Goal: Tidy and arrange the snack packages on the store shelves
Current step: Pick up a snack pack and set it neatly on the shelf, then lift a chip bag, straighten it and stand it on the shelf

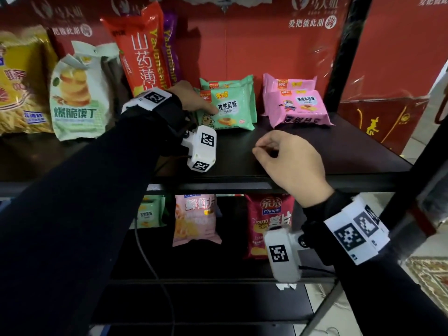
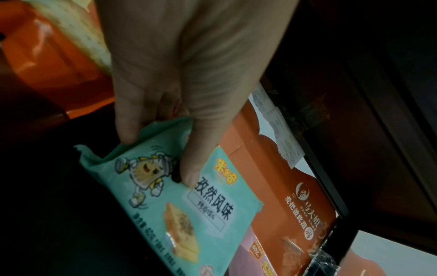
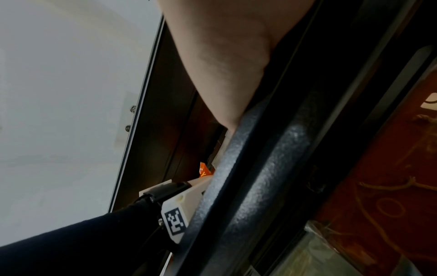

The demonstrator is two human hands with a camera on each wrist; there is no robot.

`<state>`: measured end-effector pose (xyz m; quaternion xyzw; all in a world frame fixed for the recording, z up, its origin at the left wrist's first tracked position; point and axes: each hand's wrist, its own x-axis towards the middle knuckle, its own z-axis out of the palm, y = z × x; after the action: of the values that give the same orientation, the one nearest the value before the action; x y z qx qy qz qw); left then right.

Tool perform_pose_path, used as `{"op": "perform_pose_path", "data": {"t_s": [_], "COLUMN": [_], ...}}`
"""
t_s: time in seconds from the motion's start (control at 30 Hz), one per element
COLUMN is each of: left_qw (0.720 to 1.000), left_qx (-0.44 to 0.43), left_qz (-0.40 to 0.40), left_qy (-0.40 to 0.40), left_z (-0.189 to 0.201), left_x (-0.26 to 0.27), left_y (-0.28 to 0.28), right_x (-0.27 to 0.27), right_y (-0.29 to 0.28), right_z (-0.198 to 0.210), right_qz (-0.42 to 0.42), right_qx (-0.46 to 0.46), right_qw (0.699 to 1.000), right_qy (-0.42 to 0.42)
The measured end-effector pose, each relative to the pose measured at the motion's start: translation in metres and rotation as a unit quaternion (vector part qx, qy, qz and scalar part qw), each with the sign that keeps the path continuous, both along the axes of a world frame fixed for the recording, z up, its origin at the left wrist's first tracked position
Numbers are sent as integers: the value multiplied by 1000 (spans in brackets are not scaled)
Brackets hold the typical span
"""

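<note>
Nearest, the right hand point(image 1: 288, 163) hovers over the black shelf's point(image 1: 339, 163) front edge, fingers loosely curled, holding nothing. Farther in, the left hand point(image 1: 191, 98) pinches the left end of the mint-green plastic snack packet point(image 1: 232, 110), which leans upright, long axis left-to-right, printed face forward, directly right of the grip.

Two green packets point(image 1: 230, 105), two pink packets point(image 1: 298, 105), two hands point(image 1: 288, 158).
</note>
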<state>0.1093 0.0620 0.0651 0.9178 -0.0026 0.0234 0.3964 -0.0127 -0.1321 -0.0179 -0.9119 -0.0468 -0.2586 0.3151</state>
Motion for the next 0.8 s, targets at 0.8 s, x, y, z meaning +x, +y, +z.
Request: {"op": "perform_pose_path", "data": {"t_s": [0.8], "left_qw": [970], "left_qx": [-121], "left_qz": [69], "left_qy": [-200], "left_z": [9], "left_x": [-59], "left_y": [122], "right_x": [2], "right_y": [65], "right_z": [39], "right_qz": [125], "right_qx": [49], "right_qw": [990], "right_qy": [42]}}
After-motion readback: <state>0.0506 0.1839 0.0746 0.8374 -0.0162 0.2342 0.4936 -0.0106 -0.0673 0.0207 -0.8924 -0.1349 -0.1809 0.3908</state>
